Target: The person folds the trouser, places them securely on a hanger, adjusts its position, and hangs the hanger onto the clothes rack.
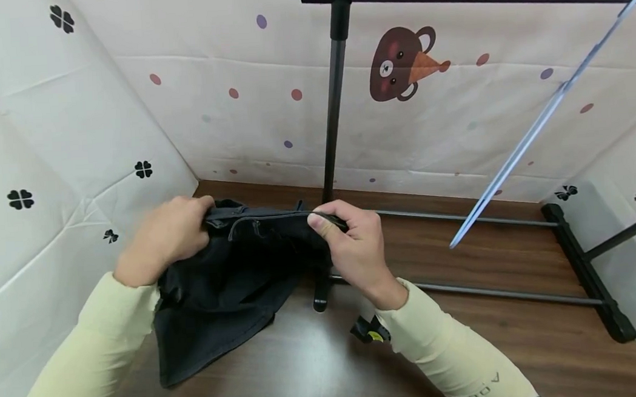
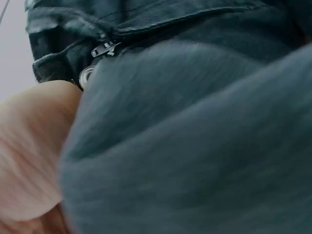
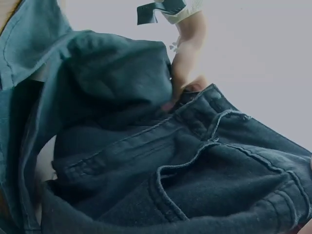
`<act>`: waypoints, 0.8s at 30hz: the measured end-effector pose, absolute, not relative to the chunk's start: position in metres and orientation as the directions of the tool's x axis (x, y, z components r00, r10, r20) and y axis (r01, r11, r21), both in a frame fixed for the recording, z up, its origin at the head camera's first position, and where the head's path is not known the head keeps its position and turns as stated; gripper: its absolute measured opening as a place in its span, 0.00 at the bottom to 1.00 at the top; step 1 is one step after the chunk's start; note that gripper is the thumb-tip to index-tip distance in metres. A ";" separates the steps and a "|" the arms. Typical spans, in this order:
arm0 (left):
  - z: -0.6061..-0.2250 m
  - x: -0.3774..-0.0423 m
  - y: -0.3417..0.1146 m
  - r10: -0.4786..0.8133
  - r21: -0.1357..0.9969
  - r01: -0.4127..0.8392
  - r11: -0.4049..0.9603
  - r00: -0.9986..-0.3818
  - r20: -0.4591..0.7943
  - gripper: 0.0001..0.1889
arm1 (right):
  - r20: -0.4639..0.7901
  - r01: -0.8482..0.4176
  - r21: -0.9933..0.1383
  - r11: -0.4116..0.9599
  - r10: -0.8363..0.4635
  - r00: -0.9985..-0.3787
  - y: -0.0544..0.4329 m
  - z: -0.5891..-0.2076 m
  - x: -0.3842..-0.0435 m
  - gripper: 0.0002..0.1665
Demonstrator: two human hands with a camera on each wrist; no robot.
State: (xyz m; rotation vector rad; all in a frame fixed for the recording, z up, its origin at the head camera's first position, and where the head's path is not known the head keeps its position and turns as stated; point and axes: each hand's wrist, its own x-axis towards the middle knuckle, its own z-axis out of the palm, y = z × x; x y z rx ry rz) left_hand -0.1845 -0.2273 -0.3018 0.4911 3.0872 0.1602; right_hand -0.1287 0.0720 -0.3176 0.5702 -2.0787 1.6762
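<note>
A dark denim garment [image 1: 231,295] hangs between both hands, its waistband uppermost and its lower part drooping toward the floor. My left hand [image 1: 170,236], slightly blurred, grips the waistband at the left; its fingertips are hidden behind the cloth. At the other end my right hand [image 1: 353,239] pinches the waistband, thumb on top. The left wrist view shows a metal zip pull [image 2: 105,49] and a round metal button [image 2: 87,76] close to the left hand. A curved pocket edge [image 3: 168,187] appears in the right wrist view.
A dark metal clothes rack [image 1: 334,100] stands behind, its low bars running right over the brown wooden floor [image 1: 469,347]. From its top rail hangs a thin light-blue item [image 1: 532,124], seen edge-on. Printed white sheets [image 1: 237,130] wall the space. A small black-and-yellow object [image 1: 371,330] is by the right wrist.
</note>
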 end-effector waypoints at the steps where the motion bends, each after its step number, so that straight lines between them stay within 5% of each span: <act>1: -0.305 -0.184 -0.226 0.309 0.095 0.307 0.947 -0.951 -0.009 0.11 | 0.567 -0.567 -0.801 0.194 -0.059 -0.821 0.072 -0.319 -0.128 0.04; 15: -0.316 -0.188 -0.269 0.279 0.428 0.251 0.868 -0.960 -0.003 0.14 | 0.745 -0.734 -0.628 0.259 -0.073 -0.663 0.094 -0.326 -0.118 0.04; 20: -0.300 -0.177 -0.257 0.264 0.416 0.304 0.857 -0.953 0.151 0.10 | 0.757 -0.743 -0.575 0.342 -0.123 -0.642 0.108 -0.322 -0.121 0.03; 24: -0.291 -0.170 -0.241 0.209 0.468 0.342 0.815 -0.926 0.313 0.15 | 0.707 -0.692 -0.542 0.477 -0.187 -0.682 0.117 -0.313 -0.121 0.02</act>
